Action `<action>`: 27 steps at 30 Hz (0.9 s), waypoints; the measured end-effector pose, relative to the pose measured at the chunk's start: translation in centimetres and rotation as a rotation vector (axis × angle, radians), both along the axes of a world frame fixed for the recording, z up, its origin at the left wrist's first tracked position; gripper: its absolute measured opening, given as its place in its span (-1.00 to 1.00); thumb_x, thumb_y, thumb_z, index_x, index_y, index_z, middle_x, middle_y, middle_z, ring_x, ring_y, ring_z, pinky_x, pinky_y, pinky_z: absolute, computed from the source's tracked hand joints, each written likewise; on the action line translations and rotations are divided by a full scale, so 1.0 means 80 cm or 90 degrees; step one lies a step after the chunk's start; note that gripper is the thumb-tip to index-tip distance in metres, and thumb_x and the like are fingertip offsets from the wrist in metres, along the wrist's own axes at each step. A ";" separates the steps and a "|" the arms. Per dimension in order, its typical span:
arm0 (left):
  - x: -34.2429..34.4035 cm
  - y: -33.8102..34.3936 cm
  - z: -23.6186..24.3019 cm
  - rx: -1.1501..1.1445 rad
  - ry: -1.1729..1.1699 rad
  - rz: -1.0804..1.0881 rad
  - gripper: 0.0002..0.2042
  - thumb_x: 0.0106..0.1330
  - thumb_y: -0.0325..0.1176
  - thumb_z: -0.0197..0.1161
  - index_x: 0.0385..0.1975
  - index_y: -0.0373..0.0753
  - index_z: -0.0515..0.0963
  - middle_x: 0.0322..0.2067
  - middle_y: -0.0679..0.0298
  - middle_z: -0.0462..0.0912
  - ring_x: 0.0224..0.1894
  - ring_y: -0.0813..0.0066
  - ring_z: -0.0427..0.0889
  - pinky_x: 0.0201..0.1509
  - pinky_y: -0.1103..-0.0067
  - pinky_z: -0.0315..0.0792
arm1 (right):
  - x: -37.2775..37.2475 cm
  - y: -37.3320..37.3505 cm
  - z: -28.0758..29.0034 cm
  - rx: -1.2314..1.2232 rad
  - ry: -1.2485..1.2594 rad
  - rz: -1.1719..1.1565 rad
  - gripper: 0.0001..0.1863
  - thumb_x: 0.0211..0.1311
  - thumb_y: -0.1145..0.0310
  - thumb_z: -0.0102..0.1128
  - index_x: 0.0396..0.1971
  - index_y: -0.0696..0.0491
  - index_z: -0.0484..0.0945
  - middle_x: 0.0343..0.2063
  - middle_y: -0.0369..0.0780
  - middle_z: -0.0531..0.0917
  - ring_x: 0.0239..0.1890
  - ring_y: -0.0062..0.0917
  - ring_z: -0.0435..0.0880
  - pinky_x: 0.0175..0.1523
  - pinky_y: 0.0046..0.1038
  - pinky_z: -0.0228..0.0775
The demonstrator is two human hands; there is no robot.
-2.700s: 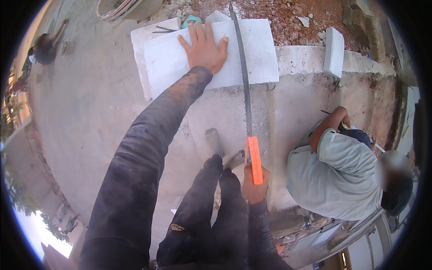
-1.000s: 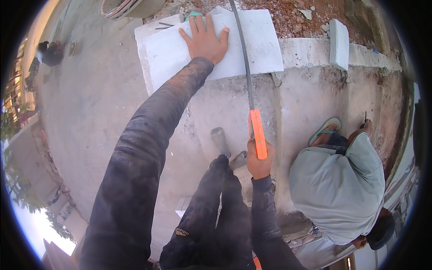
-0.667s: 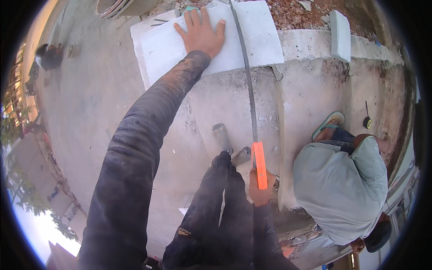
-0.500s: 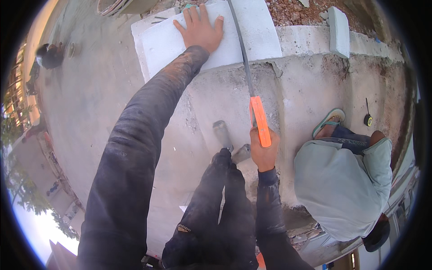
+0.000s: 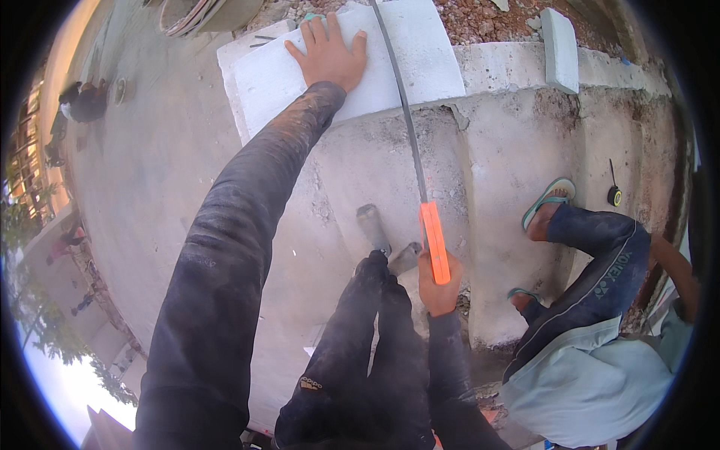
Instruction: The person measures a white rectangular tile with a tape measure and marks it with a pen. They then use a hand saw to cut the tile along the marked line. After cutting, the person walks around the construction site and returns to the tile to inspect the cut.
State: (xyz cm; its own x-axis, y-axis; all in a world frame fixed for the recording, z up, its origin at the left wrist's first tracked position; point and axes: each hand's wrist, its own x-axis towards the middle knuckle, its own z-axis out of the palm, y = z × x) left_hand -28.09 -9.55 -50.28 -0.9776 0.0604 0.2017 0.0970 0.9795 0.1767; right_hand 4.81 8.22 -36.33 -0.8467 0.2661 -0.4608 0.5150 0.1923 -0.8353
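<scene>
My left hand (image 5: 331, 56) lies flat with spread fingers on a white, light-looking building block (image 5: 277, 82), pressing its top face. My right hand (image 5: 439, 289) is wrapped round the orange handle (image 5: 434, 244) of a hand saw. The long grey saw blade (image 5: 405, 112) reaches away from me and lies across the block, to the right of my left hand. Part of the block extends to the right of the blade. Under the block's left side shows the edge of another pale slab (image 5: 232, 94).
Concrete steps (image 5: 510, 150) run to the right, where a co-worker in a pale shirt (image 5: 592, 382) and sandals sits or crouches. A narrow block piece (image 5: 560, 51) rests on the ledge near reddish rubble (image 5: 480, 22). A tape measure (image 5: 614, 196) lies far right; a bucket (image 5: 187, 15) stands far left.
My right hand has drawn the saw back toward me, its handle now lower. My left hand stays on the block. The co-worker at right has shifted, showing both legs.
</scene>
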 end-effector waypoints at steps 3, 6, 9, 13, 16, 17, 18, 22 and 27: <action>0.004 0.001 -0.010 -0.012 0.015 0.008 -0.26 0.36 0.24 -0.19 0.38 -0.19 0.11 0.36 -0.04 0.10 0.46 0.00 -0.09 0.38 -0.19 -0.34 | 0.064 0.011 0.013 0.062 -0.026 0.033 -0.95 0.09 0.58 0.11 -0.52 0.22 0.52 -0.78 -0.23 0.41 -0.72 -0.66 0.38 -0.55 -0.49 0.25; -0.005 0.005 -0.008 -0.014 0.035 -0.004 -0.26 0.36 0.25 -0.19 0.38 -0.19 0.12 0.35 -0.05 0.11 0.45 -0.01 -0.08 0.38 -0.19 -0.33 | 0.007 -0.007 -0.001 0.003 0.047 -0.027 -0.95 0.09 0.57 0.12 -0.51 0.23 0.52 -0.79 -0.21 0.37 -0.73 -0.66 0.33 -0.56 -0.46 0.21; -0.008 -0.003 -0.010 -0.031 0.036 -0.019 -0.25 0.36 0.25 -0.20 0.38 -0.20 0.13 0.35 -0.06 0.12 0.46 -0.01 -0.08 0.38 -0.19 -0.34 | -0.066 -0.003 -0.023 -0.020 0.025 0.006 -0.94 0.10 0.56 0.11 -0.50 0.23 0.51 -0.77 -0.22 0.40 -0.71 -0.68 0.34 -0.55 -0.48 0.22; -0.003 -0.004 -0.008 -0.002 0.024 0.001 -0.25 0.36 0.26 -0.21 0.38 -0.20 0.12 0.36 -0.05 0.11 0.46 0.01 -0.09 0.39 -0.19 -0.35 | 0.013 0.019 0.003 -0.016 -0.030 0.006 -0.93 0.10 0.57 0.10 -0.54 0.22 0.50 -0.75 -0.22 0.44 -0.69 -0.67 0.39 -0.53 -0.52 0.26; -0.005 0.002 -0.013 -0.007 0.021 0.004 -0.24 0.36 0.26 -0.22 0.39 -0.19 0.11 0.37 -0.04 0.09 0.47 0.02 -0.09 0.39 -0.18 -0.36 | 0.045 0.016 0.037 0.066 -0.022 0.024 -0.91 0.10 0.57 0.10 -0.56 0.23 0.49 -0.76 -0.22 0.43 -0.70 -0.66 0.39 -0.54 -0.51 0.26; -0.003 0.004 -0.012 -0.013 0.017 -0.001 -0.24 0.36 0.26 -0.23 0.39 -0.19 0.11 0.37 -0.04 0.09 0.47 0.03 -0.10 0.39 -0.18 -0.37 | 0.038 0.014 0.026 0.054 -0.029 0.026 -0.92 0.10 0.57 0.10 -0.56 0.23 0.49 -0.76 -0.21 0.43 -0.70 -0.66 0.40 -0.54 -0.51 0.26; -0.006 0.004 -0.011 -0.019 0.021 0.000 -0.24 0.36 0.26 -0.23 0.39 -0.19 0.11 0.37 -0.04 0.09 0.47 0.02 -0.10 0.39 -0.18 -0.37 | 0.020 0.014 0.011 0.040 -0.022 0.028 -0.92 0.10 0.57 0.10 -0.56 0.23 0.49 -0.76 -0.21 0.44 -0.70 -0.65 0.41 -0.54 -0.51 0.26; -0.008 -0.001 -0.007 -0.009 0.029 -0.004 -0.24 0.36 0.27 -0.23 0.39 -0.19 0.11 0.37 -0.04 0.09 0.47 0.01 -0.10 0.39 -0.18 -0.36 | -0.049 0.003 -0.030 -0.010 0.020 0.021 -0.91 0.10 0.56 0.11 -0.56 0.23 0.49 -0.76 -0.18 0.46 -0.70 -0.64 0.41 -0.54 -0.51 0.27; 0.000 0.000 -0.005 0.011 0.002 0.015 -0.26 0.36 0.20 -0.18 0.38 -0.23 0.10 0.36 -0.05 0.10 0.47 -0.01 -0.12 0.39 -0.18 -0.41 | 0.061 0.024 0.028 0.094 -0.033 0.037 -0.94 0.08 0.56 0.13 -0.52 0.24 0.52 -0.75 -0.19 0.46 -0.70 -0.66 0.38 -0.53 -0.51 0.28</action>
State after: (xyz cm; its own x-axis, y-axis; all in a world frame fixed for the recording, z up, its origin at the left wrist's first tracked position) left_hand -28.09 -9.57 -50.72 -0.9780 0.0335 0.2058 0.0743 0.9782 0.1939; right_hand 9.68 10.11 -34.11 -0.8390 0.2853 -0.4634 0.5408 0.3416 -0.7687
